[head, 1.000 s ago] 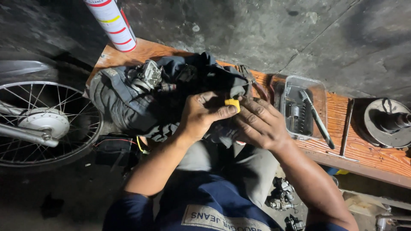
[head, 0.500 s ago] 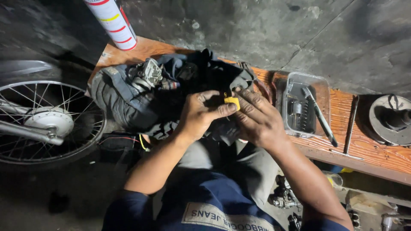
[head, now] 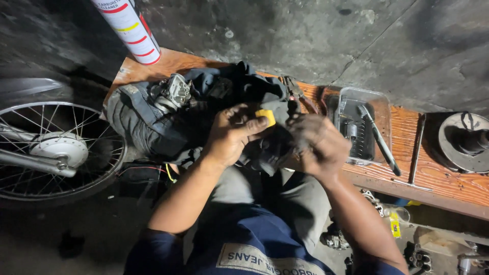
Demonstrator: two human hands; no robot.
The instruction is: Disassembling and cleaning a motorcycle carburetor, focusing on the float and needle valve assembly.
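My left hand [head: 232, 136] pinches a small yellow part [head: 266, 116] between thumb and fingers, over a dark cloth [head: 153, 122] bunched on the wooden bench [head: 433, 173]. My right hand [head: 316, 142], blurred, is closed on a fold of the same dark cloth just right of the yellow part. A grey metal carburettor-like piece [head: 173, 92] lies on the cloth to the upper left. What lies under both hands is hidden.
A clear plastic tray [head: 359, 127] with a spring and a tool sits right of my hands. A round metal part [head: 466, 140] is at far right. A white and red spray can [head: 130, 28] stands at the back. A spoked wheel [head: 51, 153] is on the left.
My right hand has shifted down and right and is blurred with motion. The yellow part stays in my left fingers. The view has moved slightly.
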